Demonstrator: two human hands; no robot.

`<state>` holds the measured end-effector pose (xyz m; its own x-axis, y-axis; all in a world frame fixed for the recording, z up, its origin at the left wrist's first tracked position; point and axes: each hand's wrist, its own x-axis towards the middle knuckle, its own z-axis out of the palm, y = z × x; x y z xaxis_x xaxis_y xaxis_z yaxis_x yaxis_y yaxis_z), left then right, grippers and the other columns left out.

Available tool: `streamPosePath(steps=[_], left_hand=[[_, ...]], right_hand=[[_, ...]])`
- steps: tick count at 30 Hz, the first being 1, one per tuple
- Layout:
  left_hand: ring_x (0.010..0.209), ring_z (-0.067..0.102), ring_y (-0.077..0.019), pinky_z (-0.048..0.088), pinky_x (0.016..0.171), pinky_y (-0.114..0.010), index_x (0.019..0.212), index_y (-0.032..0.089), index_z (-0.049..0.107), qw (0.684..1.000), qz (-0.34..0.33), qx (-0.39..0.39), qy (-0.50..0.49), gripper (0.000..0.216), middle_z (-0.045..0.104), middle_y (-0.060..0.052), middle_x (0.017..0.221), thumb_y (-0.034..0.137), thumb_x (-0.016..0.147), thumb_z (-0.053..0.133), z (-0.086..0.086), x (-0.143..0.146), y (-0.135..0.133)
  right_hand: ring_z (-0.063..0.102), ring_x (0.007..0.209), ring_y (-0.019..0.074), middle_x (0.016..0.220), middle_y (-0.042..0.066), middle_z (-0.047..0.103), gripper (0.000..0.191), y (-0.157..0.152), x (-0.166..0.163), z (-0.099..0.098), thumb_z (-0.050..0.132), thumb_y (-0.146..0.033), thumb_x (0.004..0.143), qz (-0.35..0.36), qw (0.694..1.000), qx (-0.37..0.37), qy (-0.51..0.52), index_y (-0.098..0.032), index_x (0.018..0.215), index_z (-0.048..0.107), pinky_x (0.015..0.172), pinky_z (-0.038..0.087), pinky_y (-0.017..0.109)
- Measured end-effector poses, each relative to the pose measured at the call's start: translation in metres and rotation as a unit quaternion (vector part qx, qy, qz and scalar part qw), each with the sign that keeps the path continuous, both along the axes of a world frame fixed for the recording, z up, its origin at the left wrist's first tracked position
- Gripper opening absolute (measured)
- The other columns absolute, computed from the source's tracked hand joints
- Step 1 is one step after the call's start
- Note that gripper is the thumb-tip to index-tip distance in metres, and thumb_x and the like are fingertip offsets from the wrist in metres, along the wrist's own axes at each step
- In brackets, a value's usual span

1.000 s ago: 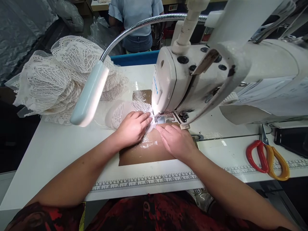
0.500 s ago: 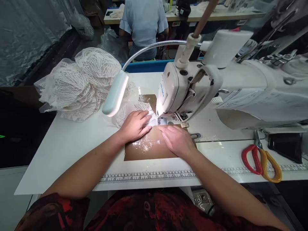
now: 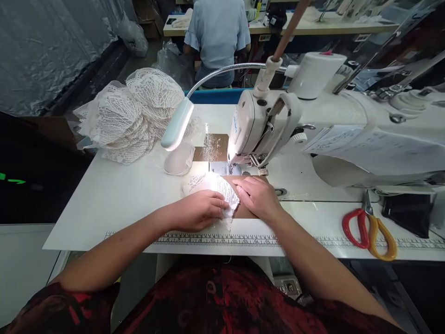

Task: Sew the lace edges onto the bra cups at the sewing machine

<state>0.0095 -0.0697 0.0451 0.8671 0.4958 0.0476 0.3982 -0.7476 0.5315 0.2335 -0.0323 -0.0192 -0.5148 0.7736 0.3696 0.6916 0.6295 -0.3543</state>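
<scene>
A white lace cup piece (image 3: 212,182) lies on the brown board (image 3: 246,212) in front of the sewing machine's needle area. My left hand (image 3: 203,211) is closed over the near edge of the lace, fingers bent on top and thumb hidden. My right hand (image 3: 257,195) rests on the board just right of the lace, fingers stretched toward the presser foot (image 3: 231,168). Its fingertips lie close to the lace edge; whether they touch it is unclear. A pale moulded cup (image 3: 179,159) sits behind my left hand, beneath the lamp.
The sewing machine (image 3: 252,125) stands behind my hands, with a bent-neck lamp (image 3: 178,124) at its left. A pile of lace cups (image 3: 128,113) lies at the far left. Scissors (image 3: 368,232) rest on the right over a printed ruler strip (image 3: 215,240). A person (image 3: 219,37) sits beyond.
My left hand has drawn the lace from the needle area toward me, leaving the needle plate exposed. My right hand stays beside the machine. The camera view has shifted slightly.
</scene>
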Motion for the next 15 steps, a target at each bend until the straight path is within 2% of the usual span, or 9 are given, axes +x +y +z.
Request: streamPosePath(steps=[5,9,11,15], left_hand=[[0.118,0.053,-0.0249,0.047,0.099,-0.04,0.097,0.015,0.068,1.0,0.003,-0.002,-0.003,0.022,0.065,-0.011,0.117,0.009,0.084,0.052,0.0,0.002,-0.004],[0.114,0.056,-0.0233,0.048,0.098,-0.039,0.103,0.014,0.067,0.998,0.038,-0.022,-0.047,0.022,0.064,-0.013,0.116,0.014,0.084,0.055,0.005,-0.004,0.004],[0.113,0.056,-0.0228,0.047,0.098,-0.04,0.107,0.014,0.066,0.994,0.086,-0.012,-0.071,0.024,0.062,-0.014,0.119,0.019,0.085,0.056,0.006,-0.008,0.01],[0.122,0.05,-0.027,0.043,0.103,-0.046,0.121,0.014,0.06,0.97,0.238,0.006,-0.056,0.041,0.055,-0.014,0.132,0.031,0.084,0.06,0.002,-0.014,0.031]], right_hand=[[0.06,0.083,0.0176,0.084,0.005,0.069,0.029,0.0,0.0,0.002,0.042,-0.023,0.095,0.01,1.0,-0.008,0.007,-0.018,0.098,0.07,0.075,0.045,0.029],[0.058,0.079,0.0173,0.081,0.004,0.068,0.029,-0.001,0.001,0.004,0.043,-0.024,0.095,0.015,1.0,0.005,0.014,-0.018,0.095,0.071,0.075,0.043,0.029],[0.057,0.078,0.0173,0.08,0.003,0.067,0.029,-0.002,0.001,0.004,0.043,-0.025,0.096,0.019,1.0,0.009,0.017,-0.019,0.095,0.071,0.074,0.042,0.029],[0.057,0.076,0.0172,0.078,0.003,0.066,0.029,-0.001,0.001,0.002,0.042,-0.024,0.095,0.024,1.0,0.005,0.015,-0.019,0.097,0.071,0.073,0.042,0.029]])
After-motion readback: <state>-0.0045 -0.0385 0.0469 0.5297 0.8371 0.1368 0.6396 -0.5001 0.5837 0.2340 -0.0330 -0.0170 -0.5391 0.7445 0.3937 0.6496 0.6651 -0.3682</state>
